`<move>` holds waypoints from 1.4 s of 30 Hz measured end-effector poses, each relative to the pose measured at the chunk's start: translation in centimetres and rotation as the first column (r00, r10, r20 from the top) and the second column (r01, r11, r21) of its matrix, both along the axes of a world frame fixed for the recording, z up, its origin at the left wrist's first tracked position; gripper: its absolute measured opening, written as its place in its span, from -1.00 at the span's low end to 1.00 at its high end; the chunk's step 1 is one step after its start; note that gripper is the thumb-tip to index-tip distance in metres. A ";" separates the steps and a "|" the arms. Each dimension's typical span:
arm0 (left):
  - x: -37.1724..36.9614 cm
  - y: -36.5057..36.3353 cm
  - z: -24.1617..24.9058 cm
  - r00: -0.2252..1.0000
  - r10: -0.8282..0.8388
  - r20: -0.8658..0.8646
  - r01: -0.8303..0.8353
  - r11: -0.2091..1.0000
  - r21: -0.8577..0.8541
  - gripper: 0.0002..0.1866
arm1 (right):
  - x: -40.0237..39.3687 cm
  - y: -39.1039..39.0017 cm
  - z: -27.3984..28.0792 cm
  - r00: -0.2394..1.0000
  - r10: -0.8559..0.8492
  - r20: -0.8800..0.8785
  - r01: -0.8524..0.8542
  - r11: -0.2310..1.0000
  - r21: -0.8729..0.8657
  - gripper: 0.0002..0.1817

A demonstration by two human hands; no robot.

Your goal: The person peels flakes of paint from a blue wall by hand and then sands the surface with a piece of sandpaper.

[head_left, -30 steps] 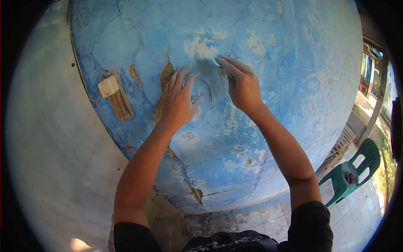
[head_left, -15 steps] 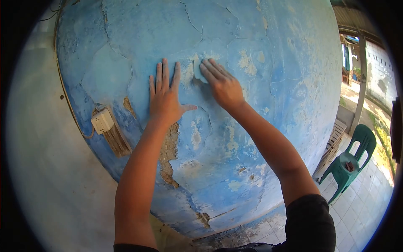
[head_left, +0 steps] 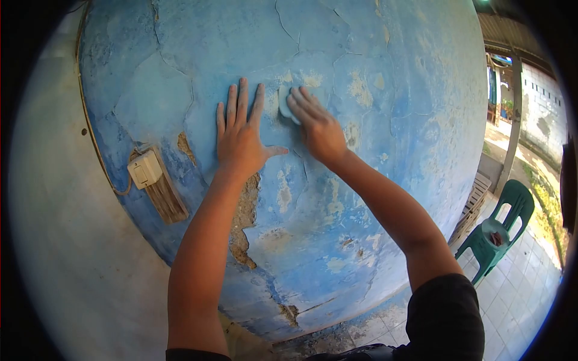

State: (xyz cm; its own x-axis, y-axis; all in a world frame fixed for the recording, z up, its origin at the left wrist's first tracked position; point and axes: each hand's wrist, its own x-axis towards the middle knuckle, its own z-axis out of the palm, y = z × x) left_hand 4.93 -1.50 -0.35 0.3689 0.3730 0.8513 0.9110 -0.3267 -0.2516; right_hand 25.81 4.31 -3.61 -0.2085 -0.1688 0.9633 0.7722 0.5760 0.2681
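Note:
A blue painted wall (head_left: 265,36), cracked and flaking, fills most of the view. My left hand (head_left: 242,141) lies flat on it with fingers spread, holding nothing. To its right, my right hand (head_left: 316,123) presses a pale, dust-coated piece of sandpaper (head_left: 285,103) against the wall. Most of that piece is hidden under my fingers; its left edge shows. Whitish scuffed patches lie around it. Pale dust covers the fingertips of both hands. Below my left hand, a strip of exposed rough mortar (head_left: 244,225) runs down the wall.
A light switch (head_left: 144,169) on a wooden board sits at the left, with a cable along the wall's edge. On the right, a green plastic chair (head_left: 495,231) stands on the tiled floor (head_left: 500,301) with small items on its seat. Wooden slats (head_left: 472,201) lean behind it.
My right hand stays on nearly the same patch with the sandpaper, shifted very slightly. My left hand remains flat on the wall. The whole view has turned a little.

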 end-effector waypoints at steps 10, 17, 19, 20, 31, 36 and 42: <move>0.0 -0.6 -1.1 0.986 0.077 0.148 -0.080 0.997 0.017 0.66 | -0.9 0.0 1.3 1.000 -0.012 0.018 0.012 1.000 0.004 -0.46; -2.1 -0.5 -0.5 0.997 0.075 0.007 -0.075 0.997 0.008 0.65 | 1.7 0.8 4.4 0.980 0.007 -0.198 -0.017 0.999 -0.051 -0.43; -2.3 -0.3 -0.5 0.997 0.079 -0.011 -0.079 0.997 0.025 0.64 | -1.0 0.1 2.7 0.984 0.067 -0.165 -0.073 0.997 -0.027 -0.39; -2.4 -0.2 -0.6 0.997 0.070 -0.008 -0.070 0.997 0.028 0.64 | -1.4 -0.3 1.2 0.997 0.069 -0.015 -0.070 0.997 -0.040 -0.39; -2.8 -0.5 -0.9 0.996 0.065 -0.060 -0.063 0.997 0.034 0.58 | -2.2 -1.0 -0.8 0.997 0.062 0.033 -0.060 0.996 -0.060 -0.48; -3.2 -0.4 -1.0 0.997 0.038 -0.070 -0.034 0.998 0.054 0.57 | 0.5 -0.1 4.0 0.994 -0.037 -0.100 0.033 0.999 -0.036 -0.49; -3.5 0.0 -1.1 0.998 -0.008 -0.061 0.012 0.997 0.078 0.54 | -3.9 -1.7 -0.8 0.999 -0.045 0.000 0.045 0.995 -0.090 -0.37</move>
State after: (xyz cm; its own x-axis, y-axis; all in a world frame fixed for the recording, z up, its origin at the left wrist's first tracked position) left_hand 1.43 -1.53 -1.43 0.4238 0.3025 0.8537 0.8902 -0.3132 -0.3309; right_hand 21.96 2.57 -4.46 -0.2117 -0.0721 0.9747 0.7983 0.5625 0.2150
